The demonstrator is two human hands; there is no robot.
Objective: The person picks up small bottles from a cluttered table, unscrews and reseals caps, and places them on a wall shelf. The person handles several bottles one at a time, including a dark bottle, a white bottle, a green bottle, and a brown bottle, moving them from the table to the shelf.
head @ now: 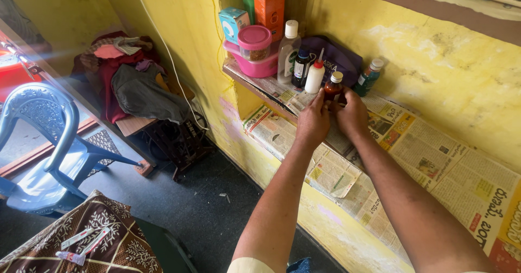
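brown bottle [331, 88], pink tub [255, 41], yellow wall [445, 61], blue chair [46, 137], floral brown cloth [108, 240]

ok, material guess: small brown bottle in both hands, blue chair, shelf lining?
Small brown bottle: translucent amber, glass or plastic, I can't tell which; the cap looks like light-coloured plastic. Left hand and right hand both grip it.
Blue chair: moulded plastic, judging by the glossy sheen and one-piece pierced back.
Shelf lining: newspaper, thin matte printed sheets with creased edges.
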